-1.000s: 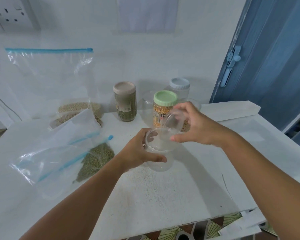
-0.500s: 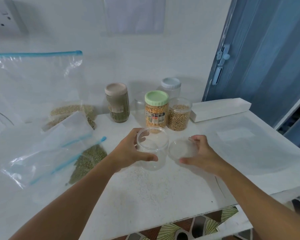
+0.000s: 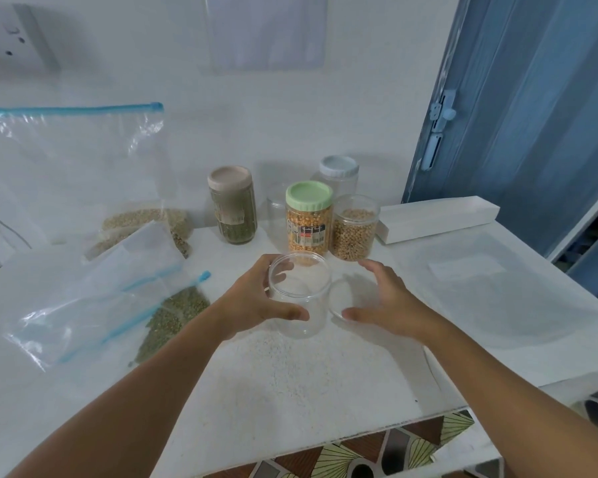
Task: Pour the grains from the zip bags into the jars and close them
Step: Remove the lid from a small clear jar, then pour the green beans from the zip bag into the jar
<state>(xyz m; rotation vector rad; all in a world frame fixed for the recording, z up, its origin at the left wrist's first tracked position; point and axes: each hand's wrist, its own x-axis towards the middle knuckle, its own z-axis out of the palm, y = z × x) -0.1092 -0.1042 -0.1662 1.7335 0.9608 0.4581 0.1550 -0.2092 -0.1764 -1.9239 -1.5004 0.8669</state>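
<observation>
Left hand point(image 3: 256, 301) grip is wrapping the empty clear jar point(image 3: 299, 298) standing mid-desk point(image 3: 325, 374); right hand point(image 3: 390, 301) is hovering, fingers spread, over the clear lid point(image 3: 353, 298) lying just beside. Keeping the jar braced while fetching the green-grain zip bag point(image 3: 125, 312) seems advisable.

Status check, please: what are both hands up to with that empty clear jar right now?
Left hand has its grip round the empty clear jar, lid off. Right hand open above the clear lid on the table. Green grain bag unpoured. Nothing blocking.
</observation>
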